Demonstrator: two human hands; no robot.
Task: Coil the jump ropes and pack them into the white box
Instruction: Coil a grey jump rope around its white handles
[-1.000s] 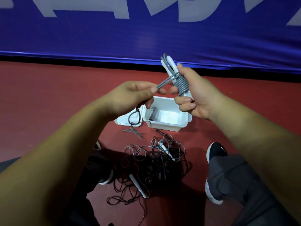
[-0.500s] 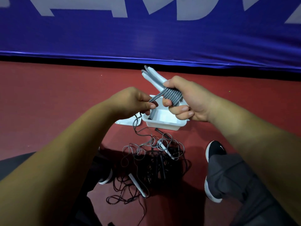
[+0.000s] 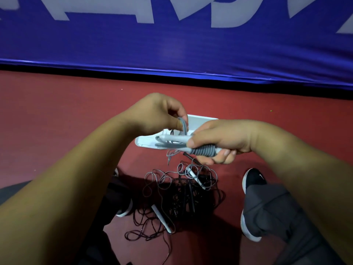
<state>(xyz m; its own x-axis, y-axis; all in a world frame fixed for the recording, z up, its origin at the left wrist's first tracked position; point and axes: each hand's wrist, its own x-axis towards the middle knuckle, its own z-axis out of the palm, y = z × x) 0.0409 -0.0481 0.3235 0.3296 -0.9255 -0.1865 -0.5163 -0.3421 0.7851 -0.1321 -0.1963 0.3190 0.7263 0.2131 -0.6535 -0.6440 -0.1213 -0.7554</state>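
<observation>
Jump rope [image 3: 203, 151] gripped by right hand [image 3: 223, 139], left hand [image 3: 158, 115] pinching cord [image 3: 183, 125]; hands partly hide white box [image 3: 199, 121].

Smooth, matt grey rubbery rope cord [image 3: 203, 151] on glossy white plastic handles [image 3: 172, 138]; smooth white plastic box [image 3: 202, 122]; matt red floor [image 3: 57, 111]; faintly shiny blue fabric banner [image 3: 172, 50]; matt dark grey cloth trousers [image 3: 271, 211].

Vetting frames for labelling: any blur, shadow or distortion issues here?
Head view: dim, low contrast; left hand and right hand slightly soft, as is the grey coiled jump rope they hold; the person's shadow darkens the dark tangled rope pile on the red floor; wide-angle lens bows the lower edge of the blue banner.
</observation>
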